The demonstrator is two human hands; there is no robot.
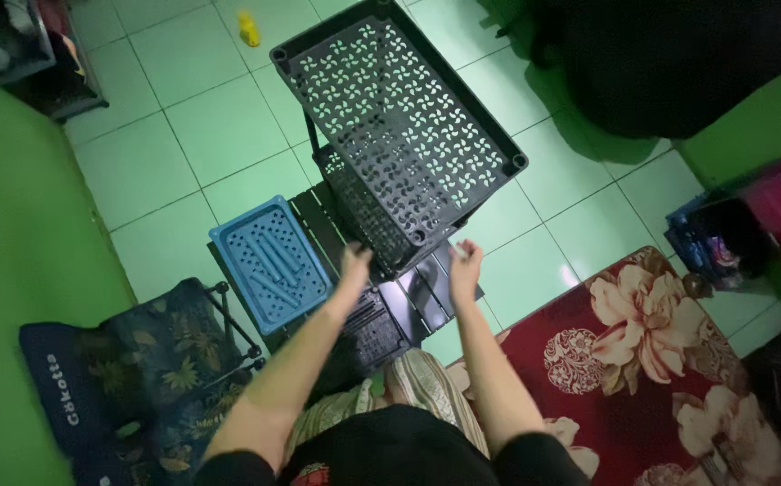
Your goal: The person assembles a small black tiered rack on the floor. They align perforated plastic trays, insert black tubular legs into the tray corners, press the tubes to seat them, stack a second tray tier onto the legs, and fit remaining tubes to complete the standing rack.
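Observation:
A black plastic rack with perforated shelves stands on the tiled floor in front of me, its top shelf patterned with pinwheel-shaped holes. My left hand reaches up to the near corner of the top shelf, fingers close to its edge. My right hand is raised just off the shelf's near right corner, fingers apart, holding nothing. Whether the left hand touches the shelf is unclear.
A blue perforated shelf tray with loose black rods lies left of the rack on a dark slatted panel. A floral folding stool stands at lower left, a red flowered rug at right, green walls on both sides.

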